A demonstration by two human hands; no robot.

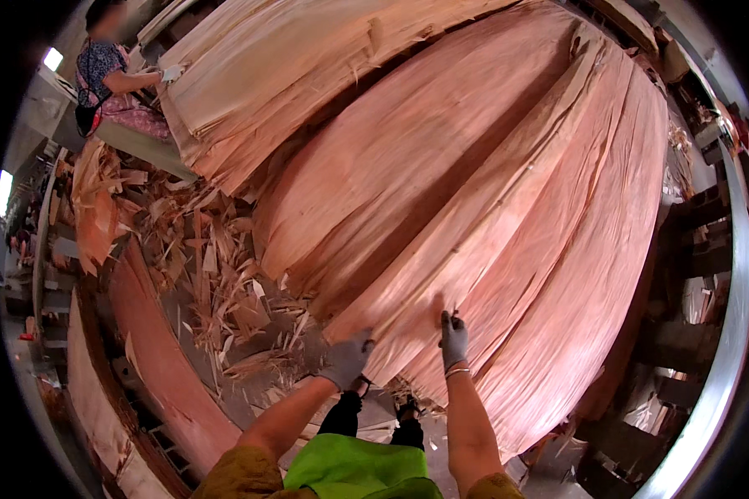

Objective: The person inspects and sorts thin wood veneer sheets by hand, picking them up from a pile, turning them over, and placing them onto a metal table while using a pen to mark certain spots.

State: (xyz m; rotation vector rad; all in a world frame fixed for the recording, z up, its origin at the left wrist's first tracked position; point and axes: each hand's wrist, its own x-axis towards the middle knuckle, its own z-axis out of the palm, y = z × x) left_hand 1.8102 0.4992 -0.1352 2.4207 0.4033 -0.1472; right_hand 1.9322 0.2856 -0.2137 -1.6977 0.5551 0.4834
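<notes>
Large, thin sheets of pinkish wood veneer (pixel 558 241) lie in overlapping, wavy layers in front of me, running away to the far right. My left hand (pixel 347 359), in a grey glove, is closed at the near end of a long veneer strip (pixel 424 303), its fingers at the edge. Over the same strip, a little to the right, is my right hand (pixel 453 341), also in a grey glove. Its fingers are curled together with dark tips; whether something small is in them cannot be made out.
Torn veneer scraps (pixel 233 308) litter the floor at left. Another veneer stack (pixel 308 66) stands at the far left, where a person (pixel 112 79) sits with a gloved hand on its edge. A curved veneer piece (pixel 162 349) lies at near left; a metal rail (pixel 736 291) runs along the right.
</notes>
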